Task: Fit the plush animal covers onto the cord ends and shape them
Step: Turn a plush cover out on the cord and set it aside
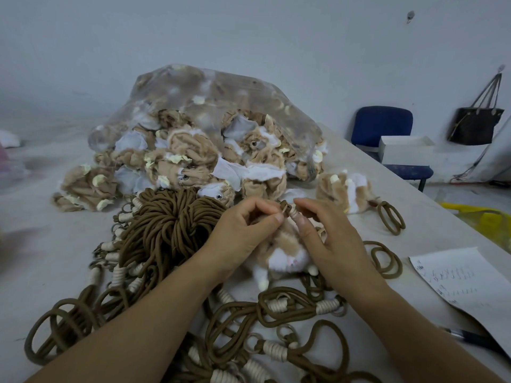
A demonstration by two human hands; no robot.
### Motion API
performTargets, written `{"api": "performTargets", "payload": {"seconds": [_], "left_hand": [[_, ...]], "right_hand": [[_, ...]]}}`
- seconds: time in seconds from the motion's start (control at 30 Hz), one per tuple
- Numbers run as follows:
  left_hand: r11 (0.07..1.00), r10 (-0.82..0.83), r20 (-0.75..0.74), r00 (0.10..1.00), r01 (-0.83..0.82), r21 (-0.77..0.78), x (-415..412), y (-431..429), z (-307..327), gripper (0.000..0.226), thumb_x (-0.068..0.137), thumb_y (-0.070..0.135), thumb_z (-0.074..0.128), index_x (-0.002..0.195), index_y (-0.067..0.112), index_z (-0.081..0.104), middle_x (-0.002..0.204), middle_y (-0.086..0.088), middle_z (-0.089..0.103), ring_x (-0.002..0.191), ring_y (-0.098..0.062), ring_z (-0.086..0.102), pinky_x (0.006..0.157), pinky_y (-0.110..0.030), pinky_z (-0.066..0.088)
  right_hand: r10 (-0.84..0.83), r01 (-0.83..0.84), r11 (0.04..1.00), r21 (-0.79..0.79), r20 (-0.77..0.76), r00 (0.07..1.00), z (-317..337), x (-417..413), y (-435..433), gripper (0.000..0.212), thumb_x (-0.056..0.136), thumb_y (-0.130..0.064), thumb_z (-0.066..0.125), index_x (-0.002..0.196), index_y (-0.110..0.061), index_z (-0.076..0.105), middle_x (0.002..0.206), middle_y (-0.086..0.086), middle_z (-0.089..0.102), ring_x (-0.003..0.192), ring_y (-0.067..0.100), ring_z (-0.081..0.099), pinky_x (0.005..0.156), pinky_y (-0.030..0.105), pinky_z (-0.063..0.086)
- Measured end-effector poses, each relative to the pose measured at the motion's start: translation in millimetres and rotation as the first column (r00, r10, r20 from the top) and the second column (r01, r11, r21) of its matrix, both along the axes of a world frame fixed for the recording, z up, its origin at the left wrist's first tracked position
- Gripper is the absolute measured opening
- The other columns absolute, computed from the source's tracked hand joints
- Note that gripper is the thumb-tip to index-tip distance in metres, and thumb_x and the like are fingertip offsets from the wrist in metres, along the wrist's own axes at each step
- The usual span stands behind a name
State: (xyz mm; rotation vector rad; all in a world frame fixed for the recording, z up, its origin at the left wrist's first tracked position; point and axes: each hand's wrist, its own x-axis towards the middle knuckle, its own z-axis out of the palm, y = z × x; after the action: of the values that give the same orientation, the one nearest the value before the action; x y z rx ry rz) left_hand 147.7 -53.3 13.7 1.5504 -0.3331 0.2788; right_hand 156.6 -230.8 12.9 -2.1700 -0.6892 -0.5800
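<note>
1. Left hand point(243, 233): fingers curled, thumb and forefinger pinching the brown cord end point(287, 209) from the left side.
2. Right hand point(331, 241): curled the same way, thumb and fingertips pinching that same cord end from the right, tips of both hands almost meeting.
3. Plush cover point(284, 252), tan and white: cradled between the two palms just nearer than the pinch, white pink-nosed face towards the wearer, small white feet hanging at the near edge.
4. Key relation: long axis of the cover running from near to far, cord end poking out at the far end, right at the fingertips. Both hands equally close. Probably a pull along that axis next, seating the cover before any shaping.
5. Around the work: tangled pile of brown cords point(166, 225) to the left, clear bag of unfitted covers point(221, 120) behind, one fitted plush point(345, 189) to the right, handwritten paper sheet point(464, 280) and pen point(470, 337) at the right table edge.
</note>
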Motion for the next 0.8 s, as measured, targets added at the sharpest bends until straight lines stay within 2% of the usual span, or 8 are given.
{"api": "performTargets", "payload": {"seconds": [0.13, 0.23, 0.33, 0.47, 0.57, 0.63, 0.73, 0.8], "left_hand": [[0.991, 0.062, 0.083, 0.995, -0.072, 0.117, 2, -1, -1, 0.024, 0.086, 0.009, 0.07, 0.076, 0.03, 0.065, 0.096, 0.018, 0.068, 0.095, -0.001, 0.064, 0.084, -0.016, 0.049], [0.957, 0.138, 0.166, 0.976, -0.174, 0.232, 5, 1, -1, 0.028, 0.085, 0.016, 0.07, 0.074, 0.041, 0.064, 0.099, 0.026, 0.064, 0.099, 0.004, 0.061, 0.086, -0.013, 0.047], [0.937, 0.204, 0.222, 0.954, -0.256, 0.24, 6, 3, -1, 0.03, 0.086, 0.013, 0.071, 0.075, 0.04, 0.062, 0.102, 0.031, 0.062, 0.103, 0.012, 0.057, 0.082, -0.003, 0.04], [0.947, 0.176, 0.188, 0.966, -0.219, 0.234, 5, 2, -2, 0.031, 0.085, 0.017, 0.071, 0.074, 0.045, 0.065, 0.1, 0.032, 0.064, 0.097, 0.01, 0.06, 0.077, -0.003, 0.042], [0.954, 0.176, 0.171, 0.969, -0.211, 0.211, 5, -1, 0, 0.021, 0.08, 0.026, 0.07, 0.076, 0.046, 0.066, 0.099, 0.032, 0.064, 0.097, 0.011, 0.06, 0.079, -0.004, 0.043], [0.974, 0.19, 0.116, 0.975, -0.202, 0.1, 6, -1, 2, 0.013, 0.078, 0.028, 0.07, 0.076, 0.041, 0.069, 0.099, 0.026, 0.068, 0.097, 0.006, 0.063, 0.082, -0.012, 0.047], [0.97, 0.235, 0.012, 0.972, -0.234, -0.074, 11, 5, 2, 0.019, 0.083, 0.019, 0.074, 0.073, 0.034, 0.072, 0.099, 0.02, 0.071, 0.096, -0.001, 0.066, 0.082, -0.022, 0.048], [0.967, 0.253, 0.011, 0.967, -0.253, -0.032, 12, 8, 1, 0.024, 0.084, 0.016, 0.073, 0.071, 0.035, 0.071, 0.096, 0.022, 0.071, 0.093, 0.001, 0.066, 0.08, -0.019, 0.048]], "right_hand": [[-0.019, 0.018, 1.0, 0.004, 0.088, 0.996, 5, -3, 4, 0.029, 0.095, -0.03, 0.047, 0.119, -0.018, 0.059, 0.116, -0.007, 0.053, 0.111, 0.007, 0.048, 0.093, 0.019, 0.038], [-0.027, 0.035, 0.999, -0.033, 0.202, 0.979, 9, -5, 5, 0.024, 0.094, -0.034, 0.046, 0.095, -0.015, 0.06, 0.096, -0.004, 0.054, 0.092, 0.009, 0.047, 0.079, 0.02, 0.039], [0.019, -0.011, 0.992, -0.125, 0.064, 0.998, 7, -9, 11, 0.026, 0.091, -0.047, 0.049, 0.092, -0.022, 0.058, 0.088, -0.014, 0.049, 0.083, 0.002, 0.044, 0.07, 0.017, 0.038], [0.014, -0.032, 0.989, -0.141, -0.127, 0.992, -5, -5, 18, 0.04, 0.089, -0.038, 0.06, 0.125, -0.022, 0.05, 0.112, -0.014, 0.045, 0.105, 0.002, 0.043, 0.088, 0.02, 0.037], [0.048, -0.061, 0.996, -0.071, -0.175, 0.983, -5, -4, 19, 0.01, 0.092, -0.027, 0.057, 0.097, -0.032, 0.05, 0.092, -0.016, 0.051, 0.086, -0.004, 0.047, 0.07, 0.014, 0.034], [0.038, -0.044, 0.999, -0.025, -0.211, 0.977, -6, -3, 15, 0.018, 0.09, -0.021, 0.055, 0.083, -0.031, 0.042, 0.077, -0.008, 0.051, 0.072, 0.001, 0.048, 0.059, 0.018, 0.034], [0.025, -0.005, 0.998, 0.069, -0.293, 0.956, -2, -3, 9, 0.012, 0.087, -0.018, 0.054, 0.086, -0.021, 0.043, 0.073, 0.003, 0.052, 0.061, 0.006, 0.044, 0.053, 0.022, 0.035], [0.038, 0.002, 0.992, 0.123, -0.325, 0.945, 0, -3, 6, 0.008, 0.089, -0.016, 0.051, 0.089, -0.023, 0.046, 0.077, 0.001, 0.055, 0.062, 0.002, 0.047, 0.053, 0.016, 0.037]]}}
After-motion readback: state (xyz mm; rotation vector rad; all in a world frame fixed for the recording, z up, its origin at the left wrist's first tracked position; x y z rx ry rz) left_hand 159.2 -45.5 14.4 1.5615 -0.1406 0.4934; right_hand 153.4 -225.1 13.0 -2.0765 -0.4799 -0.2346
